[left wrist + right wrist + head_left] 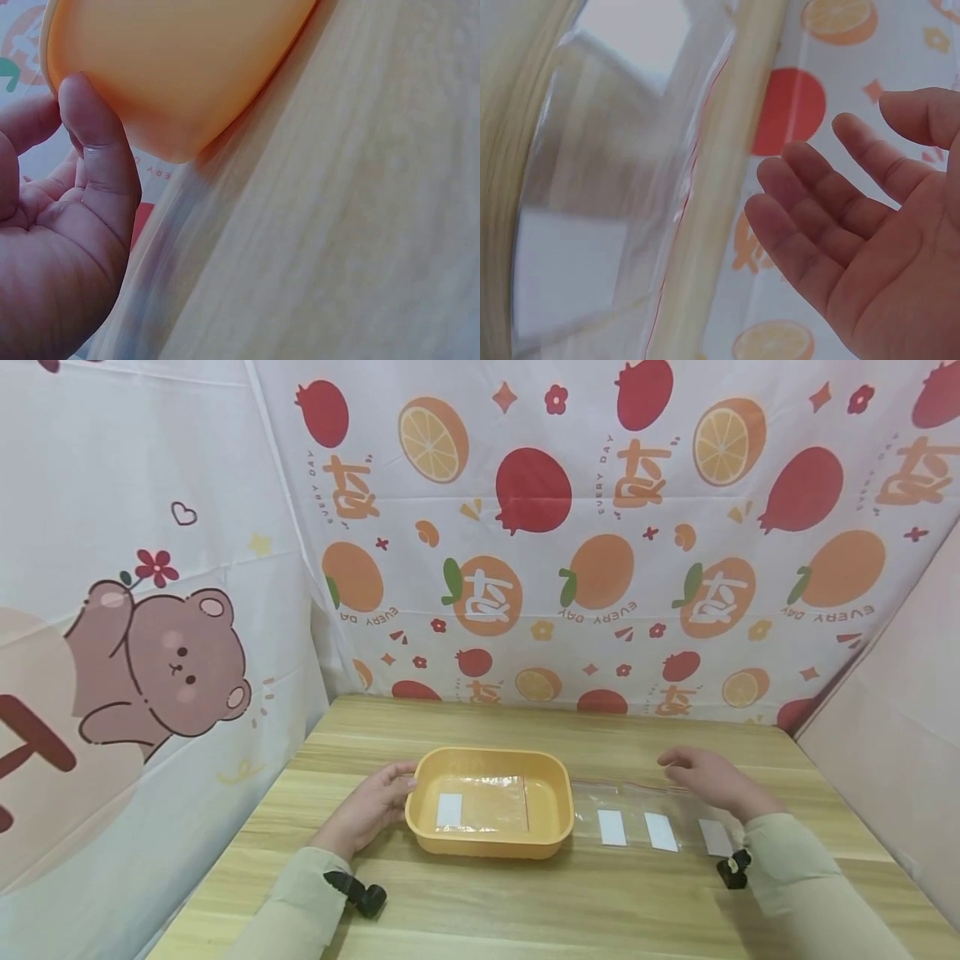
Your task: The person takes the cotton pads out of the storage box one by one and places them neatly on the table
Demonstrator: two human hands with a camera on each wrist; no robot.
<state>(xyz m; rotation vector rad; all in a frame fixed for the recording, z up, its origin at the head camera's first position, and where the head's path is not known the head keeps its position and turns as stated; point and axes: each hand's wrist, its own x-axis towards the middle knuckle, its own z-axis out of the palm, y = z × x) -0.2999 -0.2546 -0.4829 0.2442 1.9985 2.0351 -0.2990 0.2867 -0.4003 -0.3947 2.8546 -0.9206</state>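
Observation:
A yellow plastic bin (491, 848) sits on the table, and inside it lies a clear zip bag (491, 806) with a white label at its left. My left hand (372, 806) pinches the bin's left rim between thumb and fingers; the left wrist view shows the thumb (94, 112) on the rim. To the right of the bin, several clear zip bags (630, 802) lie in an overlapping row, each with a white patch. Over the right end of that row hovers my right hand (712, 779), holding nothing, its fingers (810, 247) loosely bent beside the bags' red zip edge.
The wooden table (480, 910) runs back to a fruit-print curtain (577, 527). A bear-print curtain (180, 660) hangs along the left side, and a plain pale one (892, 693) stands on the right. Each wrist wears a black camera on a strap.

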